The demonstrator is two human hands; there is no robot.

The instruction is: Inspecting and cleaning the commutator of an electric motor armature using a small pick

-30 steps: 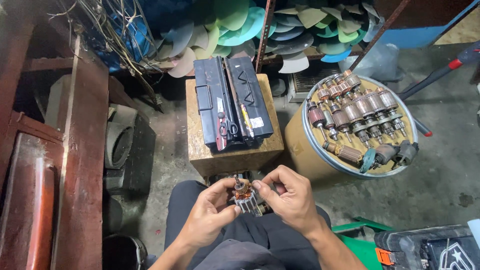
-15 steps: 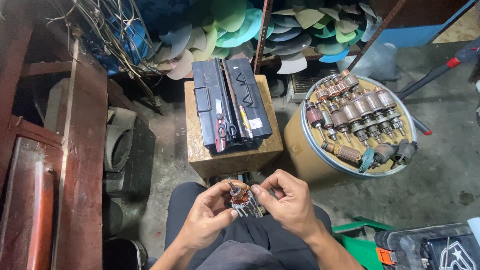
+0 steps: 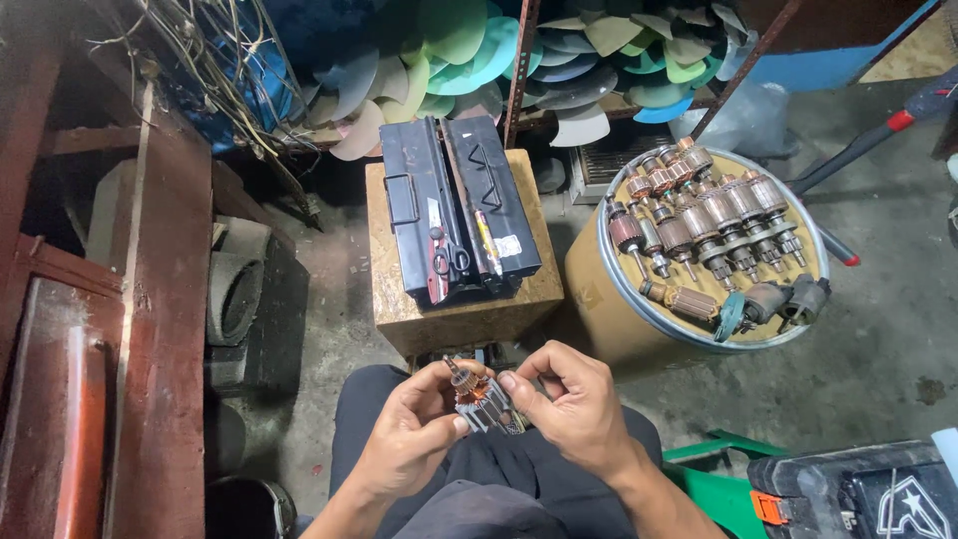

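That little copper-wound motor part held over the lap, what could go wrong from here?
1. The motor armature is pinched only by fingertips of the left hand and right hand, above the person's lap; a slip could drop it to the concrete floor.
2. Its thin copper windings sit right under the fingers and might get bent or nicked.
3. The other armatures lie loose on the drum lid nearby; a knock might roll some off.

Copper-wound metal armature [image 3: 482,399]; matt black metal toolbox [image 3: 457,220] on rough wood block [image 3: 464,314].
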